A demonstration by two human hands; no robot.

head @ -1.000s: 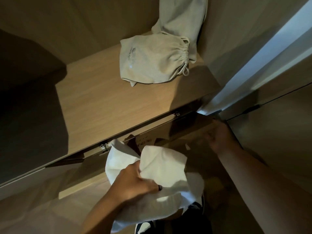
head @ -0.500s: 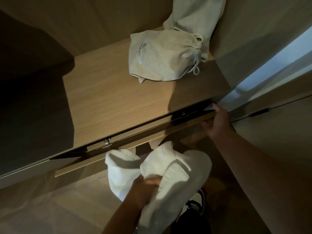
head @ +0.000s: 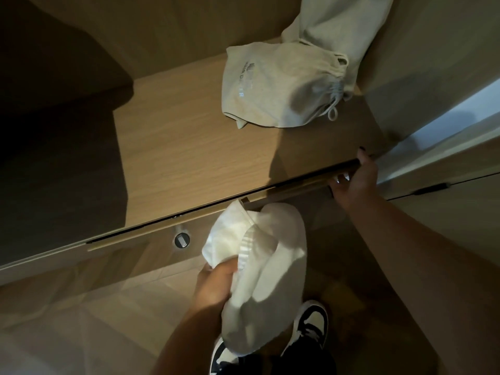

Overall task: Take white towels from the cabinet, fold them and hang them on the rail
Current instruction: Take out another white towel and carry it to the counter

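The white towel (head: 259,269) is bunched and rumpled, hanging in soft folds with a ribbed band showing near its middle, held low in front of the drawer front (head: 151,239) just under the wooden shelf (head: 189,147). The left hand (head: 216,288) grips it from the left, fingers curled into the cloth. The right hand (head: 354,177) reaches forward, arm outstretched, its fingers hooked over the drawer's top edge. A grey drawstring bag (head: 276,87) lies on the shelf.
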